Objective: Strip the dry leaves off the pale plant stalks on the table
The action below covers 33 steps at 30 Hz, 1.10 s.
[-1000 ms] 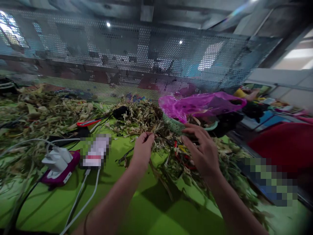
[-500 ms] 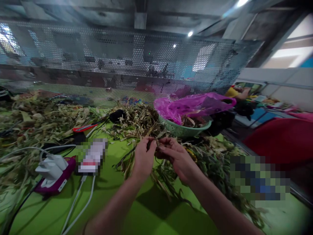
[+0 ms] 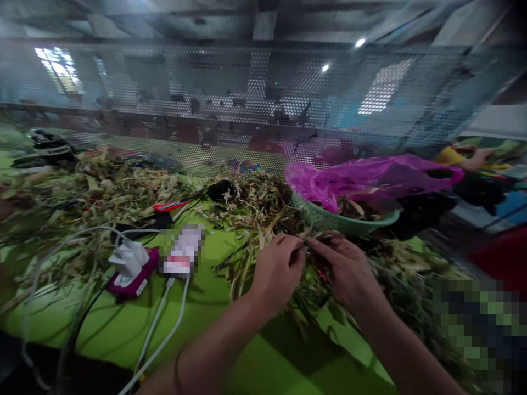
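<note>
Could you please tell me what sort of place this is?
Probably an indoor workshop or sorting area: a perforated screen stands behind the green table, where dried plants lie in heaps, and bare beams cross the ceiling.

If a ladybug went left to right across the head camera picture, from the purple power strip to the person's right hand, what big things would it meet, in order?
Purple power strip → phone with a blurred screen → small black object → left hand → right hand.
</note>
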Tool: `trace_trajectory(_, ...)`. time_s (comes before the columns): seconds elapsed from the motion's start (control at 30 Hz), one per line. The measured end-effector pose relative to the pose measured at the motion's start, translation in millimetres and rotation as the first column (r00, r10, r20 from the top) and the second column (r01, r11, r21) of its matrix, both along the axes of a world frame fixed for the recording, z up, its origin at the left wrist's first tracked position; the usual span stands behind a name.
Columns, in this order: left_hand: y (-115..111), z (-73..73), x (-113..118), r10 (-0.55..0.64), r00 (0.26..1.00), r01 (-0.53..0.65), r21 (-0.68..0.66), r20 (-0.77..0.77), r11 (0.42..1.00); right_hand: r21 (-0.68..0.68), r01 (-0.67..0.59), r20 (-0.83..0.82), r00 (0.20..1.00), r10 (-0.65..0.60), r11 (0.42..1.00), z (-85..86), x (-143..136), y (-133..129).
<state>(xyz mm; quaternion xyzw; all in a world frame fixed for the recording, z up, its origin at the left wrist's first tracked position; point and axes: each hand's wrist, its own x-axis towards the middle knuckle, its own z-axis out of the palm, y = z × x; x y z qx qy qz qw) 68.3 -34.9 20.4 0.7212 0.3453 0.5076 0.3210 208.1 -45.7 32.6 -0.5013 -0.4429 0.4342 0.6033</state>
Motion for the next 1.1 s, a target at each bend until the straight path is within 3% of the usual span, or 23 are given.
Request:
trace_trajectory(0.17,10,10.3,-10,-0.139,0.990,0.142,-0.071,0.037,0.987,-0.131,-0.155,-0.203,0.971,0.126,0.979,11.8,7,-2)
trace_trajectory(0.33,25,7.9,-15,-0.334,0.942,0.330,-0.226,0.023,0.917,-0.140,-0.183,-0.183,0.971,0.156,0.973,13.3,12,-3)
trace_trajectory(0.5,25,10.2,-16,-0.199,0.963,0.255,-0.373,0.183,0.892,-0.112,-0.238,-0.169,0.961,0.217,0.965,9.3,12,-3)
trace_trajectory(0.67,17,11.1,-14,-0.209,0.803,0.502,-0.444,0.558,0.742,-0.094,-0.278,-0.169,0.951,0.260,0.956,0.8,13,1)
trace_trajectory(0.9,16,6.8,-10,-0.215,0.743,0.552,-0.400,0.633,0.732,-0.095,-0.209,-0.078,0.976,0.202,0.973,-2.4,11,2)
trace_trajectory(1.0,16,9.5,-10,-0.228,0.806,0.490,-0.399,0.546,0.775,-0.082,-0.225,0.014,0.974,0.227,0.971,-4.0,12,4)
trace_trajectory(1.1,18,11.6,-12,-0.165,0.898,0.345,-0.420,0.407,0.839,-0.123,-0.294,0.229,0.921,0.316,0.948,-1.5,17,5)
